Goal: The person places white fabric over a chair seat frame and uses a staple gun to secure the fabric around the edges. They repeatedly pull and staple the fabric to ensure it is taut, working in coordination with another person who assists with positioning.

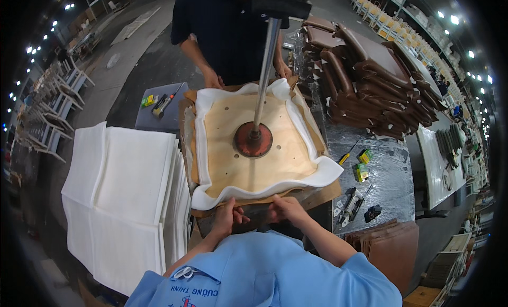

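Note:
A square plywood seat panel lies in front of me with small holes in it. White foam padding curls up around its edges. Under the foam, a brown cover sheet sticks out past the corners. The red round foot of a press rests on the panel's middle. My left hand is closed at the near edge, thumb up against the brown cover. To its right, my right hand pinches the same edge. The fingertips of both are partly hidden under it.
A co-worker's hands are at the far edge. White foam sheets are stacked at left, brown upholstered covers at right. On the right table lie a staple gun, a yellow-handled screwdriver and small yellow-green boxes.

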